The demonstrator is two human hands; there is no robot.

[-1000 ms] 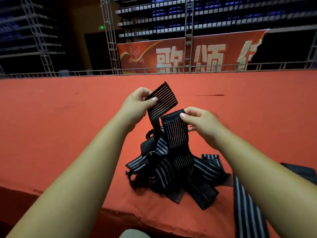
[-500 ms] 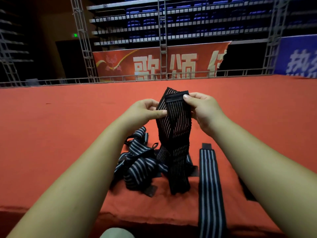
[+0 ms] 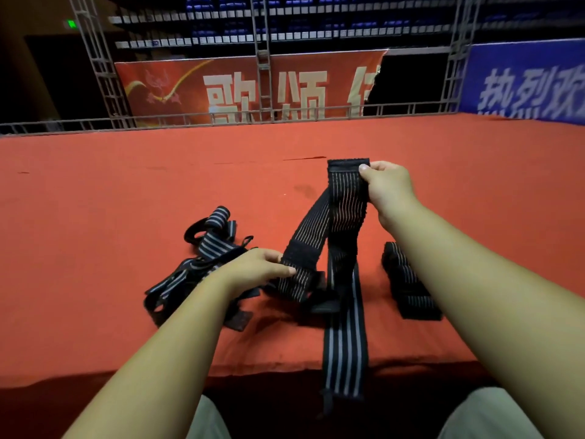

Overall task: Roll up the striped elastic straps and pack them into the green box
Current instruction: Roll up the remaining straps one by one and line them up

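A black elastic strap with thin pale stripes (image 3: 345, 204) hangs folded between my hands above the red table. My right hand (image 3: 387, 188) pinches its top end, raised. My left hand (image 3: 253, 269) grips its other end low, near the table. A tangled pile of striped straps (image 3: 202, 251) lies to the left, behind my left hand. A flat strap with broad stripes (image 3: 345, 343) drapes over the table's front edge. Another strap (image 3: 408, 286) lies partly under my right forearm. No green box is in view.
The red cloth-covered table (image 3: 126, 191) stretches far back to a metal railing (image 3: 221, 117). Its front edge (image 3: 269, 370) runs just above my knees. Banners and truss stands are beyond the railing.
My hands have drawn apart: the left went down toward the table with one strap end, the right stayed high and shifted right. The strap now spans between them.
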